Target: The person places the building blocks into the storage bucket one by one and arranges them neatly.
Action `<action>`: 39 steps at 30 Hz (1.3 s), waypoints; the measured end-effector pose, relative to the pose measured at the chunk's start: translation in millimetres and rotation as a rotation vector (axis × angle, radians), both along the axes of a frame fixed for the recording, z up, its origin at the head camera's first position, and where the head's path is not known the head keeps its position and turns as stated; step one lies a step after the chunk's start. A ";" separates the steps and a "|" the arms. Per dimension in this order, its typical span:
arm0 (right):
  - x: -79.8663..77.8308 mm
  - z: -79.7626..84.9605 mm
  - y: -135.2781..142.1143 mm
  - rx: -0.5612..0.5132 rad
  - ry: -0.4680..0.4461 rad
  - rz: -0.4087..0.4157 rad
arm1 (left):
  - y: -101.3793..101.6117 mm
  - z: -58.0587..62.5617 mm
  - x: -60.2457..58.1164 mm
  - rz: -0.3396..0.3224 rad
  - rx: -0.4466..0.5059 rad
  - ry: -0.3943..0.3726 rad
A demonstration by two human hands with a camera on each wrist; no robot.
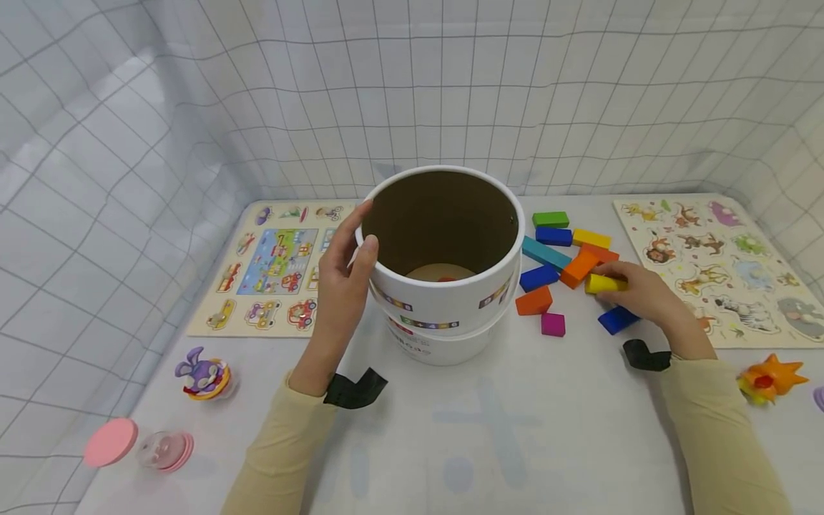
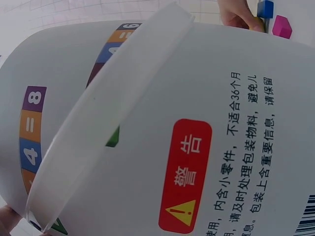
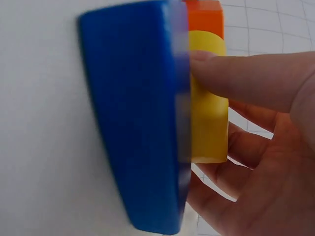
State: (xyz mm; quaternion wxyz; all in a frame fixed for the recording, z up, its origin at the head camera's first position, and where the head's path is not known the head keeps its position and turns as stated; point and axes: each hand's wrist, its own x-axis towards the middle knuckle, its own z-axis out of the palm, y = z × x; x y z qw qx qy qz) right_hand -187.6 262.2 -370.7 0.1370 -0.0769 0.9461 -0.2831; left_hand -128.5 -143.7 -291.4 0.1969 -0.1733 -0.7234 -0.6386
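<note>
A white bucket (image 1: 444, 315) stands upright at the middle of the table, with something reddish low inside it. My left hand (image 1: 341, 282) holds its rim on the left side, thumb and index finger at the edge. Printed labels and a translucent handle (image 2: 108, 103) cover much of the left wrist view. On the right, my right hand (image 1: 644, 290) pinches a yellow cylinder block (image 3: 209, 118) between thumb and fingers. Just in front of that hand lies a blue block (image 1: 618, 320). An orange block (image 1: 579, 267) lies beside the cylinder, among several coloured blocks.
Wooden picture puzzle boards lie at left (image 1: 212, 325) and right (image 1: 702, 286). A purple rabbit toy (image 1: 202, 375), a pink lid (image 1: 111, 442) and a small clear container (image 1: 164, 450) sit at front left. An orange spiky toy (image 1: 772, 378) is at far right. Grid-patterned curtains (image 1: 444, 93) hang behind.
</note>
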 end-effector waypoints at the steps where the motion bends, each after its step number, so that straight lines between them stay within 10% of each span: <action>1: 0.1 0.5 1.3 -0.005 0.005 0.002 | -0.1 -0.2 -0.2 0.000 -0.001 0.001; 11: 20.9 49.9 -15.9 -0.223 0.149 0.094 | -1.2 -0.3 1.2 0.012 -0.009 0.000; 20: 52.4 144.3 -102.5 -0.923 0.293 0.483 | 1.1 6.1 8.6 0.023 -0.004 -0.030; 28: 24.0 159.9 -174.8 -0.628 0.188 0.590 | 7.7 18.7 18.7 0.026 -0.008 -0.059; 39: 13.1 163.0 -186.7 -0.240 0.176 0.605 | 7.9 21.9 16.9 0.028 -0.040 -0.035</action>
